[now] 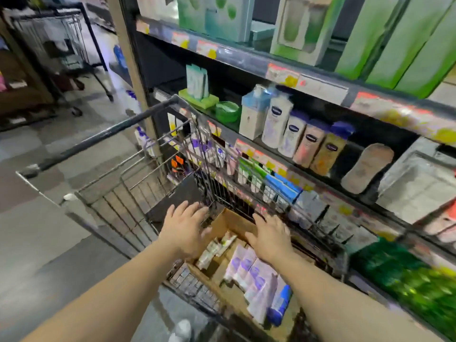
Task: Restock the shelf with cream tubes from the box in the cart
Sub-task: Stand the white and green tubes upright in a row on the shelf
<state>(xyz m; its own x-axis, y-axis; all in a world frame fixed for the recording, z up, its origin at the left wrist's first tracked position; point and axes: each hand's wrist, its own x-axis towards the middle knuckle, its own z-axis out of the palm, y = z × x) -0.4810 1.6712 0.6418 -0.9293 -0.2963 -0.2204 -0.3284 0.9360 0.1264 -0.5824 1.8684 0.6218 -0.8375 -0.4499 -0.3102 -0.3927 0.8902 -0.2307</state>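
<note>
Wire cart (138,193) on the tiled floor (37,243), hard against the shelf (320,183). Open cardboard box (229,222) in the cart's near right corner. Lotion bottles (296,134) upright along the shelf's front edge.

A wire shopping cart (158,174) stands alongside the store shelf (308,154), its dark handle bar running toward ten o'clock. An open cardboard box (229,223) sits in the basket, holding pale cream tubes (217,248) at its far end and lilac packs (256,277) at five o'clock from them. Both hands are extended over the box, fingers straight and spread, holding nothing: the left hand (185,228) above its left wall, the right hand (269,235) at three o'clock from it, over the box's far right corner. Lotion bottles (296,134) stand on the shelf at one o'clock. The frame is motion-blurred.
</note>
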